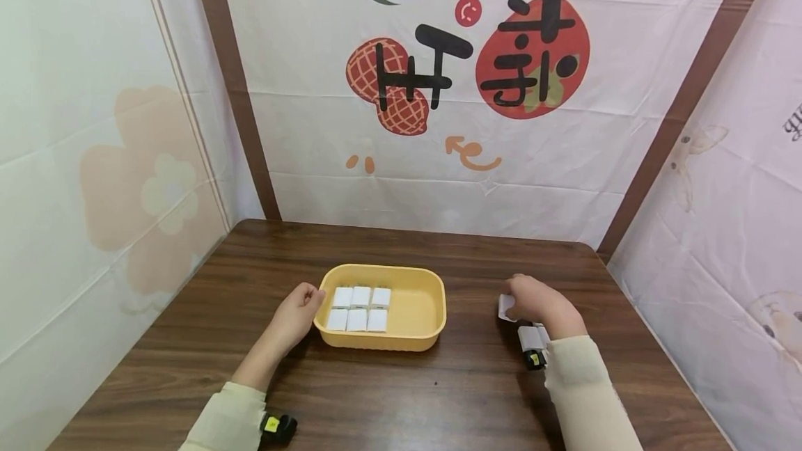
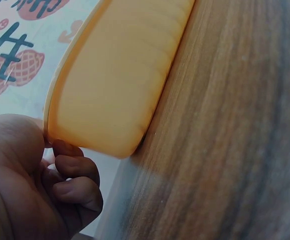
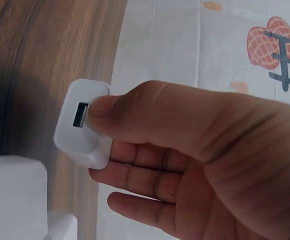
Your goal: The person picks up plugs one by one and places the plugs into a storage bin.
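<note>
At the left end of a yellow plastic basket (image 1: 413, 312), my left hand (image 1: 299, 310) pinches the rim between thumb and curled fingers, as the left wrist view shows along the basket wall (image 2: 110, 90). Several white chargers (image 1: 357, 319) lie in two rows in the basket's left part. To the right of the basket, my right hand (image 1: 541, 303) holds a white USB charger (image 3: 67, 125). Its thumb presses beside the dark USB slot and the fingers support the other side. The right hand partly covers that charger in the head view.
More white chargers (image 1: 531, 338) sit on the brown wooden table (image 1: 464, 395) just by the right wrist, partly hidden by it. A black wrist camera (image 1: 278, 429) is strapped to the left wrist. Printed white cloth (image 1: 301, 124) hangs behind and beside the table.
</note>
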`<state>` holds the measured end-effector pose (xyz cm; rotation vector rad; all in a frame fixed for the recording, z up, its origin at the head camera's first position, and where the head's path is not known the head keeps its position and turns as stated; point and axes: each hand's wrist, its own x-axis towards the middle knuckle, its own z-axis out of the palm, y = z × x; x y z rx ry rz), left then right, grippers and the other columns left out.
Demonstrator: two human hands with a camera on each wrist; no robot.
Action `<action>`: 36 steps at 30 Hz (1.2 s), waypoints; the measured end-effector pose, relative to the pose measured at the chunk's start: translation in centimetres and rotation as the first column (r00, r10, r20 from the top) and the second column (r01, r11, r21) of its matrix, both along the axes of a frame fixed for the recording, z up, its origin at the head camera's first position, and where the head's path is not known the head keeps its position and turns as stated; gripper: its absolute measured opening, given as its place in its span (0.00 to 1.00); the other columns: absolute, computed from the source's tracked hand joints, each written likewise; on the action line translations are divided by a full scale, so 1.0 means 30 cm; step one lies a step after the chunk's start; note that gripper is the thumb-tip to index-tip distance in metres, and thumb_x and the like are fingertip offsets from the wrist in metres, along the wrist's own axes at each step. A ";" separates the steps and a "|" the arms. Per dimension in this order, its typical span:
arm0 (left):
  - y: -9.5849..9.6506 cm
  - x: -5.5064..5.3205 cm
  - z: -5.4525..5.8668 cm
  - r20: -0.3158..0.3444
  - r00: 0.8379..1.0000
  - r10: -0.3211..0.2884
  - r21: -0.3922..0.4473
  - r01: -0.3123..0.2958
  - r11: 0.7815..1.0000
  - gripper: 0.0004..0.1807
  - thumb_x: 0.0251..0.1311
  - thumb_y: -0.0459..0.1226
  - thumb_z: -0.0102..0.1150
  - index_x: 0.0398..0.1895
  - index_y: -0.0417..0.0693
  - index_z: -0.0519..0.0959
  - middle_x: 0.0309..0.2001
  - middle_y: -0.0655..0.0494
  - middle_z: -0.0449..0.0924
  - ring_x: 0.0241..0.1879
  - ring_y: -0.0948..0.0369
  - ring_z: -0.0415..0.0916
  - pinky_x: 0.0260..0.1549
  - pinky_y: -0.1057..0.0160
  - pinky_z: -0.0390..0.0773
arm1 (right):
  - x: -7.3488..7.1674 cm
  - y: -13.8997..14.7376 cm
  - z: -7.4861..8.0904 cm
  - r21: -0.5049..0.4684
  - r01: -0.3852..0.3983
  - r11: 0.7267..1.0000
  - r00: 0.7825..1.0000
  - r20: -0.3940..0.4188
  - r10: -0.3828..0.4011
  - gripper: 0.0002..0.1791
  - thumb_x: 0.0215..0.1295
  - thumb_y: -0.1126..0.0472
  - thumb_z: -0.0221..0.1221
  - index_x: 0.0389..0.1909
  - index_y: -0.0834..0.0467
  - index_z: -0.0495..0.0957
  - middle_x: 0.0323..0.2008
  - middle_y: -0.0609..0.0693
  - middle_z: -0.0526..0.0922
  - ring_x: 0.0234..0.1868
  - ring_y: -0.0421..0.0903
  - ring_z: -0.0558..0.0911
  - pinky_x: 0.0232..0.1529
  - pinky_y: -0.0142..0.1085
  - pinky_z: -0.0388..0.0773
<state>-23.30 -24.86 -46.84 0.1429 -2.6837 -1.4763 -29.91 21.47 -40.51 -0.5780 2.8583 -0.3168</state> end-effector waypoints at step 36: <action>-0.003 0.004 0.005 -0.004 1.000 0.004 0.000 -0.004 1.000 0.16 0.79 0.48 0.48 0.43 0.43 0.71 0.28 0.54 0.67 0.27 0.59 0.68 0.25 0.63 0.70 | 0.051 -0.165 0.083 0.060 -0.127 0.990 0.980 -0.145 0.134 0.21 0.56 0.62 0.70 0.52 0.60 0.84 0.47 0.52 0.79 0.40 0.45 0.77 0.42 0.43 0.79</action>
